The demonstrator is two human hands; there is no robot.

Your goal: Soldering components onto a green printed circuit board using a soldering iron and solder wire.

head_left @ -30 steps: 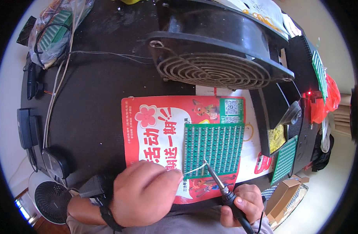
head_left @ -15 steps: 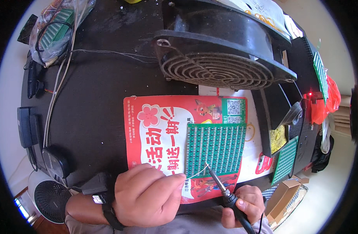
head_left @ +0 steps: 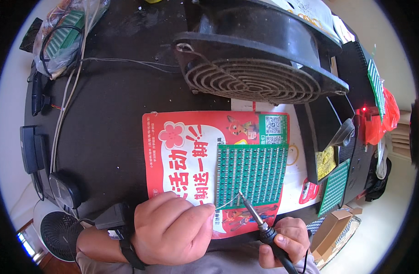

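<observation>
A green circuit board panel with rows of small parts lies on a red and white printed sheet. My right hand grips the black handle of a soldering iron, whose tip reaches the lower middle of the panel. Pinched between the thumb and forefinger of my left hand is a thin solder wire. The wire slants up across the panel's lower left, and its far end is at the iron's tip. Whether wire and tip touch is too small to tell.
Beyond the panel stands a big black fan with a wire grille. To the right are a black soldering stand with a yellow sponge and another green panel. Cables and a plastic bag of boards lie left.
The iron's tip and the solder wire's end have shifted very slightly left over the panel. Both hands keep their grips, and the whole view has moved a little.
</observation>
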